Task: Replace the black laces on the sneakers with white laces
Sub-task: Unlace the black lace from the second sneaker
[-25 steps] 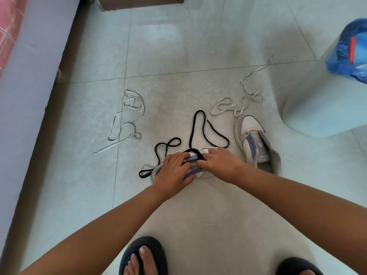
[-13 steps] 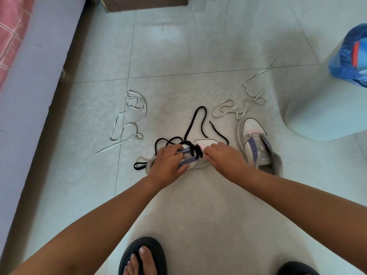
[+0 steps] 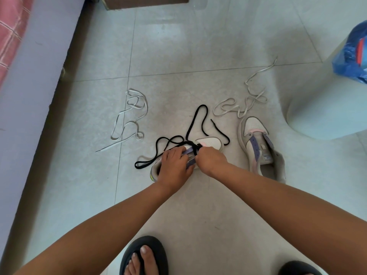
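Left hand grips the sneaker; right hand seems to pinch the black lace, fingertips hidden. Best pull steadily, one eyelet at a time.

I see a tiled floor, a blue plastic bag at right, black slippers below.

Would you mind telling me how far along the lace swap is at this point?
Done: the right-hand sneaker shows no lace at all. In hand: the left hand steadies the other sneaker while the right hand works at the black lace, partly pulled out but still threaded near the toe. Left: both white laces lie unused on the floor.
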{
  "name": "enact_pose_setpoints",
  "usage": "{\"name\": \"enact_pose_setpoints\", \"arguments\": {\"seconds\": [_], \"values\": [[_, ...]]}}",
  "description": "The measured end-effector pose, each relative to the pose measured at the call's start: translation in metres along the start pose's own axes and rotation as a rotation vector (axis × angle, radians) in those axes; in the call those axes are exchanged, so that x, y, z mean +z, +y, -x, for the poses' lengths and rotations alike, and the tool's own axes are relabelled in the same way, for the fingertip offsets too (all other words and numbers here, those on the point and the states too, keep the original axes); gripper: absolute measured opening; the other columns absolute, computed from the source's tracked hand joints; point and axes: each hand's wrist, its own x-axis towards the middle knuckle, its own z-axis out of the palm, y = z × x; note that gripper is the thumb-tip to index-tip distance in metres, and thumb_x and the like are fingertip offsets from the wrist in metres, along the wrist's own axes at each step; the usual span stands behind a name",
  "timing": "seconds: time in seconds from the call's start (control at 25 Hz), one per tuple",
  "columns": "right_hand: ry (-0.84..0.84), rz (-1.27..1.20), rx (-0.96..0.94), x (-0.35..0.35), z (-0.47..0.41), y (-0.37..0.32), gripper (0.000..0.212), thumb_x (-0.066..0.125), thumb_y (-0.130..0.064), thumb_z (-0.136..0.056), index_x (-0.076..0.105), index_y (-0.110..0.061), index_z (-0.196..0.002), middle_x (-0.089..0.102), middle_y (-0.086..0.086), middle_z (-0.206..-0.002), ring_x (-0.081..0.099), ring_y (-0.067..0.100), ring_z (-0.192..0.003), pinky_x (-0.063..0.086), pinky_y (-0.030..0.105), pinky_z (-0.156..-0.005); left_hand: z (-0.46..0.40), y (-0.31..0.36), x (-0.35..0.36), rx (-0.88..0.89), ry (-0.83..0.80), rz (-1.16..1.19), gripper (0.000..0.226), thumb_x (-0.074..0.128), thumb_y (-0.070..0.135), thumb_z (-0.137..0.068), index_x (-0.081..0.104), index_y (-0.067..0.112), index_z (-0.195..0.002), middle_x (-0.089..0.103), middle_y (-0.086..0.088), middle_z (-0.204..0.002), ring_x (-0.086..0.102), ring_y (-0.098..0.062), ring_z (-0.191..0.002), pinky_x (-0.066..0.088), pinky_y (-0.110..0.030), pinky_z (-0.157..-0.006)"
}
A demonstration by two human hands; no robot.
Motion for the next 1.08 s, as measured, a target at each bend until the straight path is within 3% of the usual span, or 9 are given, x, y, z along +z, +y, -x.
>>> {"name": "enact_pose_setpoints", "arguments": {"seconds": [0.16, 0.36, 0.44, 0.6, 0.68, 0.8, 0.88, 0.96, 1.08], "values": [[0.036, 0.307, -0.089, -0.007, -0.001, -0.004, 0.024, 0.044, -0.011, -0.094, 0.059, -0.007, -0.113, 0.062, 0.01, -0.116, 0.06, 0.026, -0.106, 0.037, 0.028, -0.072, 0.002, 0.003, -0.01, 0.049, 0.023, -0.013, 0.029, 0.071, 0.024, -0.08, 0.068, 0.0, -0.096, 0.062, -0.013, -0.115, 0.059, -0.029, -0.108, 0.041, -0.042, -0.09], [0.149, 0.815, -0.423, -0.023, -0.007, 0.008, 0.023, 0.045, -0.006, -0.092, 0.061, -0.011, -0.107, 0.064, 0.004, -0.108, 0.057, 0.025, -0.104, 0.036, 0.029, -0.068, 0.003, 0.001, -0.017, 0.123, 0.088, -0.018, 0.033, 0.086, 0.02, -0.061, 0.07, 0.002, -0.084, 0.068, -0.011, -0.095, 0.067, -0.027, -0.086, 0.052, -0.038, -0.075], [0.198, 0.74, -0.348, -0.018, -0.004, 0.02, 0.023, 0.041, -0.011, -0.095, 0.059, -0.009, -0.109, 0.064, 0.007, -0.109, 0.057, 0.028, -0.104, 0.035, 0.031, -0.068, 0.004, 0.002, -0.017, 0.136, 0.084, -0.028, 0.034, 0.085, 0.022, -0.062, 0.07, 0.003, -0.085, 0.068, -0.01, -0.095, 0.067, -0.026, -0.086, 0.052, -0.037, -0.076], [0.084, -0.057, 0.008, 0.011, 0.009, 0.021, 0.034, 0.032, -0.029, -0.098, 0.059, -0.01, -0.089, 0.065, 0.015, -0.101, 0.055, 0.029, -0.081, 0.035, 0.03, -0.065, 0.004, 0.003, -0.017, 0.129, 0.086, -0.053, 0.035, 0.084, 0.024, -0.062, 0.07, 0.004, -0.087, 0.068, -0.008, -0.094, 0.067, -0.024, -0.086, 0.052, -0.036, -0.076], [0.093, -0.241, 0.054, 0.017, 0.004, 0.02, 0.032, 0.032, -0.026, -0.099, 0.056, -0.009, -0.085, 0.065, 0.017, -0.099, 0.049, 0.025, -0.076, 0.033, 0.028, -0.064, 0.005, 0.004, -0.017, 0.12, 0.074, -0.054, 0.034, 0.083, 0.024, -0.064, 0.07, 0.003, -0.088, 0.068, -0.009, -0.096, 0.067, -0.025, -0.087, 0.051, -0.037, -0.077], [0.101, 0.101, -0.123, 0.0, 0.006, 0.021, 0.019, 0.04, -0.017, -0.096, 0.057, -0.009, -0.093, 0.066, 0.013, -0.1, 0.056, 0.026, -0.082, 0.034, 0.028, -0.063, 0.005, 0.003, -0.016, 0.125, 0.078, -0.054, 0.032, 0.083, 0.023, -0.065, 0.069, 0.003, -0.086, 0.067, -0.01, -0.097, 0.066, -0.026, -0.088, 0.052, -0.039, -0.077], [0.328, 0.704, -0.407, -0.012, 0.005, 0.028, 0.012, 0.063, -0.02, -0.081, 0.063, -0.012, -0.09, 0.068, 0.006, -0.084, 0.063, 0.021, -0.077, 0.037, 0.025, -0.055, 0.005, 0.004, -0.017, 0.117, 0.09, -0.056, 0.032, 0.085, 0.022, -0.063, 0.069, 0.003, -0.083, 0.068, -0.01, -0.096, 0.067, -0.026, -0.088, 0.052, -0.038, -0.076], [0.501, 0.912, -0.47, -0.022, 0.004, 0.033, 0.016, 0.071, -0.021, -0.071, 0.064, -0.014, -0.082, 0.067, 0.003, -0.074, 0.064, 0.018, -0.071, 0.037, 0.023, -0.051, 0.005, 0.005, -0.016, 0.105, 0.096, -0.055, 0.031, 0.084, 0.022, -0.063, 0.068, 0.003, -0.082, 0.068, -0.011, -0.097, 0.066, -0.026, -0.089, 0.052, -0.038, -0.076], [0.239, 0.271, -0.146, -0.005, 0.003, 0.03, 0.024, 0.039, -0.024, -0.097, 0.057, -0.01, -0.093, 0.064, 0.009, -0.087, 0.06, 0.026, -0.082, 0.035, 0.029, -0.061, 0.005, 0.005, -0.013, 0.102, 0.115, -0.075, 0.031, 0.084, 0.022, -0.065, 0.068, 0.003, -0.083, 0.067, -0.012, -0.099, 0.066, -0.027, -0.09, 0.051, -0.039, -0.076]]}}
